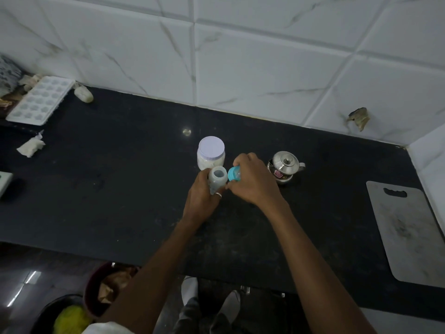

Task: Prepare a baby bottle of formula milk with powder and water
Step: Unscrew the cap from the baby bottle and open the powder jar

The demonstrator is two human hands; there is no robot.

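Left hand grips open bottle; right hand holds teal cap (just beside).

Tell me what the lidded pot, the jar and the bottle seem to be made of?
The pot looks like polished steel: silvery, with mirror-like highlights. The jar seems clear plastic, white powder showing through, under a matte white lid; glass cannot be ruled out. The bottle in the left hand looks like cloudy, translucent plastic. The cap in the right hand looks like matte blue plastic.

A jar is set on the tabletop just behind the bottle; the cap is found just right of it, a kettle farther right, a cutting board beyond.
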